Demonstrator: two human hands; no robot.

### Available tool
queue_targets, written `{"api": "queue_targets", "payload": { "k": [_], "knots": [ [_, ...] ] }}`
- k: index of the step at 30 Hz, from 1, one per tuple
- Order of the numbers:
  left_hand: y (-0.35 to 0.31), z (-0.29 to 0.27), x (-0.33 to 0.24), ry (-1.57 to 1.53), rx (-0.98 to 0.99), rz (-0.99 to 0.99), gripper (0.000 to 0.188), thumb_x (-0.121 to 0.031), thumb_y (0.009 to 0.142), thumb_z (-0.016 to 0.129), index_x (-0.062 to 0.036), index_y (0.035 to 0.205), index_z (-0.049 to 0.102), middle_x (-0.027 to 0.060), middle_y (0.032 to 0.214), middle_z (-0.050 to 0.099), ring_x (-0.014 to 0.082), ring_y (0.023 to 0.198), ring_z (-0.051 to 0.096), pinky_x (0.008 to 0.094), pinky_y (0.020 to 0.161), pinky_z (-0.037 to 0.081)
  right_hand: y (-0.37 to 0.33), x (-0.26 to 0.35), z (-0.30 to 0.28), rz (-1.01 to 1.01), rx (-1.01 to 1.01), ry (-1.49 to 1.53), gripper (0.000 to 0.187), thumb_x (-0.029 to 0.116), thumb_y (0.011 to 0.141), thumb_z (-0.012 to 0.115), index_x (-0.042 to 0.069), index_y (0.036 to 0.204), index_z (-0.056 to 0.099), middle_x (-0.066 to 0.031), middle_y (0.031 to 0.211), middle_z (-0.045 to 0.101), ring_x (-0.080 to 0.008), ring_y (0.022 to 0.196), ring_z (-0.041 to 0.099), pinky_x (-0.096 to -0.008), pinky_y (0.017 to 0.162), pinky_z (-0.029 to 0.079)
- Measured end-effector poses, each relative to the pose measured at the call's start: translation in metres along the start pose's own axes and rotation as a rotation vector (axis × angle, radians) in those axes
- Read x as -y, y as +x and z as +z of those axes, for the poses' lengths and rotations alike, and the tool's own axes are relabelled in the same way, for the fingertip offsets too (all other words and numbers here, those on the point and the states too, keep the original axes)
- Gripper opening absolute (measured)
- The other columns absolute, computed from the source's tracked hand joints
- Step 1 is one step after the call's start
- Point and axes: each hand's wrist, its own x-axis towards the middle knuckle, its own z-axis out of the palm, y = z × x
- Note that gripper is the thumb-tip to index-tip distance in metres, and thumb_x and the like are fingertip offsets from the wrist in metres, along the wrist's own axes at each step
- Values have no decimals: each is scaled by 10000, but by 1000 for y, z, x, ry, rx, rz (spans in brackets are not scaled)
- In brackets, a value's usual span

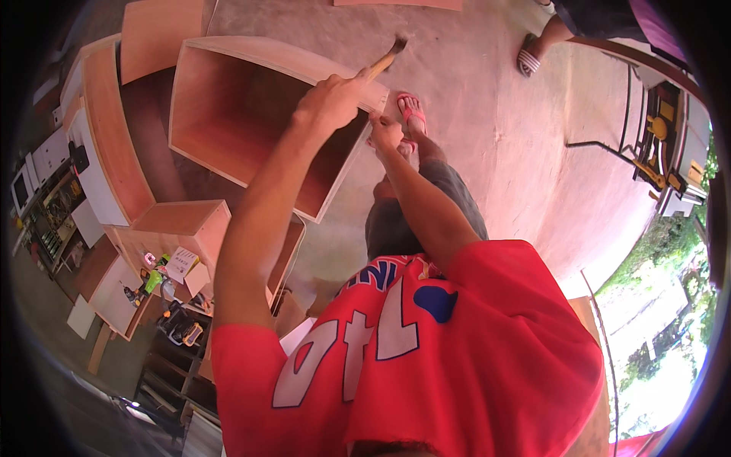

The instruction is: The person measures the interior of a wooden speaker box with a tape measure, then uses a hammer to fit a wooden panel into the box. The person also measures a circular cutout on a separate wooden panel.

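My left hand (pixel 331 104) is closed around the wooden handle of a hammer (pixel 384 61), whose dark head points up and away over the floor. Below it lies the near top corner of a large open wooden box (pixel 228 114), a cabinet carcass with its open side facing me. At that corner my right hand (pixel 387 132) is closed in a pinch against the edge of the panel. Whatever is between those fingers is too small to make out. The hammer head is apart from the box.
More wooden cabinet parts (pixel 106 129) stand at the left. A wooden box (pixel 175 225) beside them carries a small carton (pixel 186 270) and power tools (pixel 156 282). Another person's sandalled foot (pixel 529 57) is at the far right, near a rack with yellow parts (pixel 655 152).
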Motion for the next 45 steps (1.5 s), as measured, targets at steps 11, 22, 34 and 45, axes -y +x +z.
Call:
{"api": "queue_targets", "payload": {
  "k": [11, 22, 34, 45],
  "knots": [
    [11, -27, -14, 72, 84, 84, 523, -26, 951, 459, -121, 1466, 473, 205, 953, 694, 324, 712, 684, 418, 552, 560, 13, 3, 8, 55, -20, -72, 426, 371, 821, 821, 66, 1112, 761, -153, 936, 747, -231, 731, 739, -360, 659, 603],
    [6, -29, -17, -83, 10, 102, 559, -76, 966, 442, -182, 1513, 396, 257, 863, 679, 356, 592, 673, 458, 521, 554, 25, -38, 15, -99, 47, -189, 472, 499, 828, 730, 53, 979, 775, -220, 930, 733, -365, 922, 721, -480, 824, 560],
    [-43, 29, 0, -536, 20, -293, 626, -158, 914, 611, -160, 1511, 421, 164, 715, 676, 260, 538, 668, 400, 472, 566, 4, 5, -9, -294, 102, -277, 448, 415, 925, 635, 91, 1234, 619, -267, 1207, 640, -471, 1107, 631, -540, 931, 515],
    [-277, 204, -61, -1093, -562, -758, 294, -202, 916, 673, -28, 1143, 604, 154, 643, 632, 259, 547, 671, 410, 521, 520, 114, -40, 17, -938, 305, -1366, 239, 303, 943, 603, 97, 1028, 689, -160, 1022, 714, -348, 958, 716, -470, 853, 556]
  ]
}}
